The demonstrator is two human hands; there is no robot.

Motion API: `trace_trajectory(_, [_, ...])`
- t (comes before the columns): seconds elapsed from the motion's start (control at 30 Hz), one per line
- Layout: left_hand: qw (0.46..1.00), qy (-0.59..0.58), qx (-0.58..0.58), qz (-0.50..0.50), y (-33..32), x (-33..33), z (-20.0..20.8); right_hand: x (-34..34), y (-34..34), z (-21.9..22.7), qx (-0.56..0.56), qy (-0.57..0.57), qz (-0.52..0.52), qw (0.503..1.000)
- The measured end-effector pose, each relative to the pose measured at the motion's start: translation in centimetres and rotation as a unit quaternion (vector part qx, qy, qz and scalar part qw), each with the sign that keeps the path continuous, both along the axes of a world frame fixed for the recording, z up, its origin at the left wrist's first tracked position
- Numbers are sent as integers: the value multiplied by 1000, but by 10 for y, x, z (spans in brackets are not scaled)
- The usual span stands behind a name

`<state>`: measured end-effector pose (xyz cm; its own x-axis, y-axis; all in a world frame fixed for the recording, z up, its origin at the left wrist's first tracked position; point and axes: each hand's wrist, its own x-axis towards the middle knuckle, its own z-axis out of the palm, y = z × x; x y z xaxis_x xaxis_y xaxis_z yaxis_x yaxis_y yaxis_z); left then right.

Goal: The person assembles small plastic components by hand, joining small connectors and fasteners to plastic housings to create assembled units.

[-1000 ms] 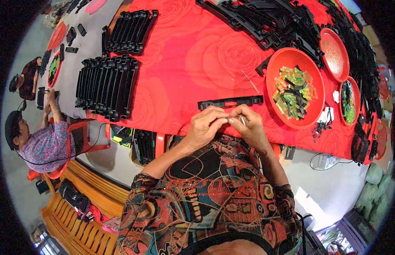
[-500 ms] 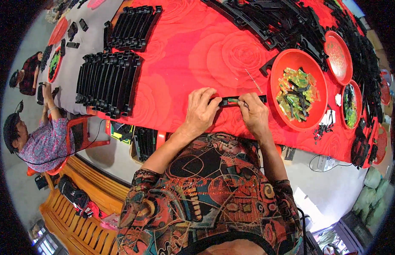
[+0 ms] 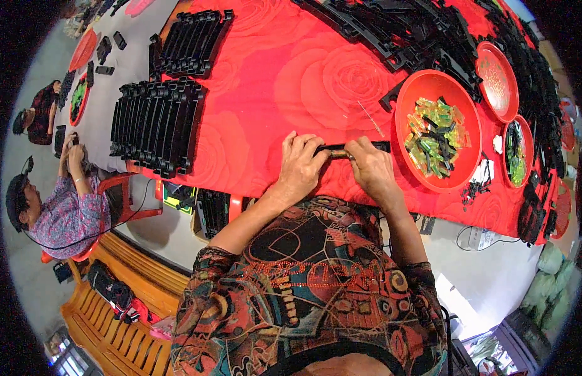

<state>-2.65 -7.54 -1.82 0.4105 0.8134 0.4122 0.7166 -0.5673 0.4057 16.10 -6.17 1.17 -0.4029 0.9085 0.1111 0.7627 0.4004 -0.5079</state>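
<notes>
A long black plastic part (image 3: 382, 146) lies across the near edge of the red-covered table, gripped from both sides. My left hand (image 3: 301, 166) is closed around its left end, thumb toward the middle. Bent over its middle, the fingers and thumb of my right hand (image 3: 370, 168) press down on the part. Something small and brownish shows between the two thumbs, too little to name. Right of my right hand stands a red bowl (image 3: 429, 84) with short yellow-green translucent strips (image 3: 441, 122) and black pieces inside.
Two rows of black plastic parts (image 3: 156, 125) stand on the left. Loose black parts (image 3: 391, 31) pile up at the back right. Smaller red dishes (image 3: 485, 56) sit beyond the bowl. A thin needle-like stick (image 3: 369, 118) lies behind my right hand. Another person (image 3: 59, 219) sits at left.
My right hand has turned and its fingers now press lower over the part's middle. The green bit seen between my hands earlier no longer shows. The seated person's hands have drawn closer together.
</notes>
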Motion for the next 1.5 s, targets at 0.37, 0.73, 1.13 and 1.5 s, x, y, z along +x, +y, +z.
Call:
trace_trajectory(0.37, [1000,-4,12,8,-1,1,-1,-5,-19,-3,-11,15,-34,999])
trace_trajectory(0.73, [999,41,-11,-25,6,9,4,-7,-20,-7,-18,-9,-40,999])
trace_trajectory(1.13, [997,61,-34,-27,6,7,10,-8,-26,-3,-26,55,-82,995])
trace_trajectory(1.5, [997,71,-17,7,1,-13,8,128,13,32,152,14,-292,944])
